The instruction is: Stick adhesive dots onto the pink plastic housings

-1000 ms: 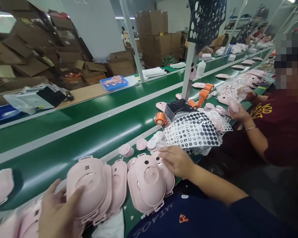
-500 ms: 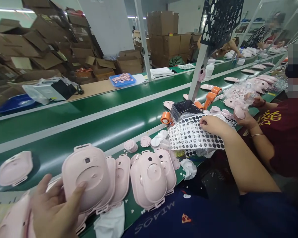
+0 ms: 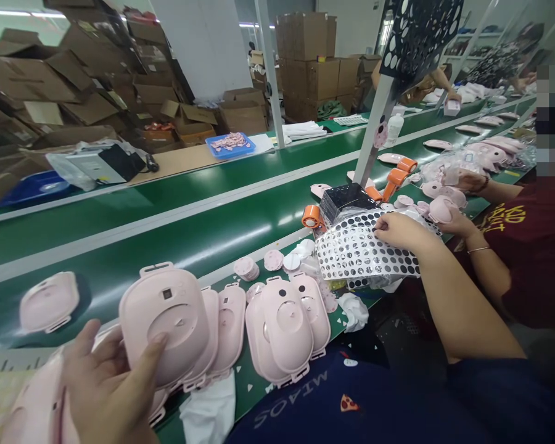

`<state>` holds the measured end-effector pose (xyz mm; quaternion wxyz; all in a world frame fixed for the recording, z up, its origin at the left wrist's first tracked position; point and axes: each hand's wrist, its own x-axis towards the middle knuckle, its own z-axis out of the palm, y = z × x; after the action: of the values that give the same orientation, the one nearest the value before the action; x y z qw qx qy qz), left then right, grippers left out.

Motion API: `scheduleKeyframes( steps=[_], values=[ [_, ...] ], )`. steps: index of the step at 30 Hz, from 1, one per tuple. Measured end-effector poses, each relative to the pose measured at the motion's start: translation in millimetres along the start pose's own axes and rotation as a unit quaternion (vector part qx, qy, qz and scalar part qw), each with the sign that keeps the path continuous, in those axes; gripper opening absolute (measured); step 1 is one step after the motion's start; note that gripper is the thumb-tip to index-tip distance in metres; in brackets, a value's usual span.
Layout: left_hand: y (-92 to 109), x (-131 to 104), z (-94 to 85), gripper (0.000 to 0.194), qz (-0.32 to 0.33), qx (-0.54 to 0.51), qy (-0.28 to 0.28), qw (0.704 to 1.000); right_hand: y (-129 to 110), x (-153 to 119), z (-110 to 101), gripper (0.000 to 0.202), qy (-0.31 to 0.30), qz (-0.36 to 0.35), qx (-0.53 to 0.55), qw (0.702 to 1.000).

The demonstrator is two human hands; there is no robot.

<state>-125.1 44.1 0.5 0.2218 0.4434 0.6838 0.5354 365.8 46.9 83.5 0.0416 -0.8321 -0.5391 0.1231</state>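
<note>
My left hand [image 3: 115,382] grips a pink plastic cover [image 3: 164,327], thumb on its front and fingers behind it. The cover stands tilted, with a small dark square and a round recess on its face. More pink covers [image 3: 231,333] lean in a row to its right; some bear a black dot. My right hand [image 3: 393,231] is closed in a pinch on a white sheet of round black stickers [image 3: 351,253]. Its fingertips hide whether a single sticker is between them. Beneath the sheet lie plastic wrapping and a stack of black sheets [image 3: 349,203].
A green conveyor belt [image 3: 203,222] runs across, carrying a pink cover [image 3: 50,302] at left. Orange tape dispensers [image 3: 311,216] stand by a metal post [image 3: 374,135]. At right, a co-worker's hand [image 3: 460,222] holds a pink part. A white cloth [image 3: 210,413] lies in front.
The pink cover on the belt at left has travelled to the right. The whole view has shifted slightly. Both my hands keep their grips in nearly the same places.
</note>
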Motion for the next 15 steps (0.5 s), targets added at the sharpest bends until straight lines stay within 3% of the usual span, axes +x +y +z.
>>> scheduleKeyframes(
  steps=[8, 15],
  values=[
    [-3.6, -3.7, -1.4, 0.100, 0.005, -0.023, 0.001, 1.000, -9.3, 1.6, -5.9, 0.003, -0.025, 0.019, -0.007, 0.999],
    [-0.7, -1.7, -0.8, 0.112, -0.037, -0.058, 0.018, 0.997, -7.2, 0.2, -1.2, 0.002, -0.011, 0.022, -0.001, 1.000]
  ],
)
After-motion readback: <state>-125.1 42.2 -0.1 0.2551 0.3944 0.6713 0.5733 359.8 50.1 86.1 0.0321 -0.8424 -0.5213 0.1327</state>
